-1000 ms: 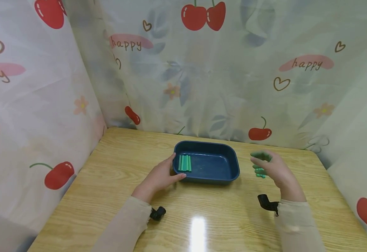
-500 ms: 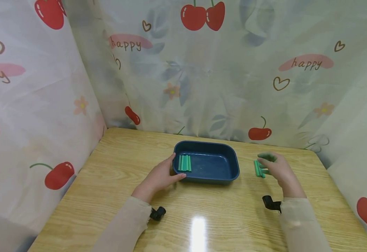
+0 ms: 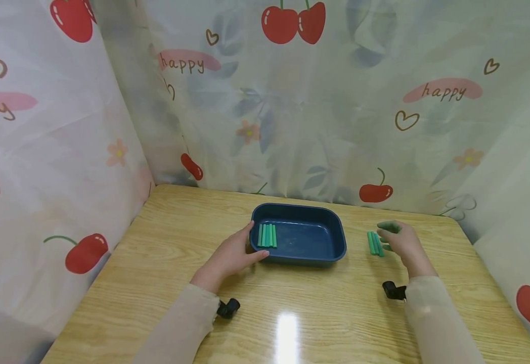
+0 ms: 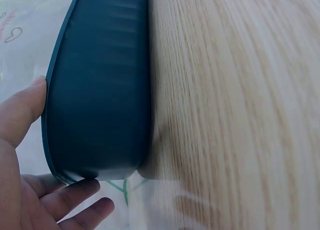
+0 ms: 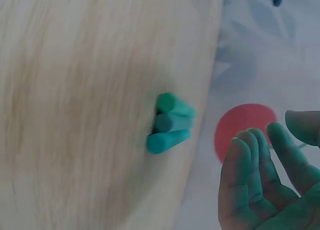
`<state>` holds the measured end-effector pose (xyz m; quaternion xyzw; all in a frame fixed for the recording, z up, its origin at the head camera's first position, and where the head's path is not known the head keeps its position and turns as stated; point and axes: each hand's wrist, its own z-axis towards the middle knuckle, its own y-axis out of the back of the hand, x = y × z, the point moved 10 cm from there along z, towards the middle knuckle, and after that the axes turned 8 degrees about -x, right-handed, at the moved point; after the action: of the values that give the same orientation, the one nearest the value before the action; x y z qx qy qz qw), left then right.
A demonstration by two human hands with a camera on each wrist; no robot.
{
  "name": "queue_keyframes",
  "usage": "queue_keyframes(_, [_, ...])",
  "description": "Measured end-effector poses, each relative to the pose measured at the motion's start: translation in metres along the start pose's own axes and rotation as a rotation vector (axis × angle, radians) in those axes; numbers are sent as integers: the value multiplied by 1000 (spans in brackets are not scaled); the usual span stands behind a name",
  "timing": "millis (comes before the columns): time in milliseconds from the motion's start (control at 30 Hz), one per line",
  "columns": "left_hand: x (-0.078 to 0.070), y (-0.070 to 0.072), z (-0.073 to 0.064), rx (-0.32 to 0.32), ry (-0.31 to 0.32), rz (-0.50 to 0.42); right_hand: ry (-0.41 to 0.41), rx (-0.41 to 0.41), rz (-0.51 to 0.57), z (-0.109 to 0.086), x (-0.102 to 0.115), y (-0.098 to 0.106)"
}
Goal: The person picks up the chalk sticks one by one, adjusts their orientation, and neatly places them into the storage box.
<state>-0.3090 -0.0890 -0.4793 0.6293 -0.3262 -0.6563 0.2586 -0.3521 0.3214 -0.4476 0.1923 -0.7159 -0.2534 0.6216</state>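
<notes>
My left hand holds the left near corner of a dark blue plastic tray, thumb against one side and fingers round the other. In the left wrist view, the thumb touches the rim and fingertips rest by the tray wall. Several green chalk-like sticks lie side by side at the tray's left end. To the tray's right, three more green sticks lie together on the table. Just right of these, my right hand hovers with fingers loosely bent and nothing held. Its fingers look green.
The wooden table meets a patterned cloth backdrop behind and at both sides. A small black wrist device sits at the left sleeve, and a similar black device at the right.
The right hand has moved rightward, off the sticks on the table, uncovering them. The left hand and the tray have stayed put.
</notes>
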Motion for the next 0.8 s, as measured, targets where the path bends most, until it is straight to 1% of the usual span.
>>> queue_keyframes(400, [0, 0, 1, -3, -13, 2, -43, 34, -52, 23, -25, -4])
queue_keyframes(633, [1, -2, 0, 5, -14, 1, -21, 26, -175, 35, -41, -2])
queue_keyframes(800, [0, 0, 0, -1, -21, 5, -32, 57, -188, 43, -48, -5])
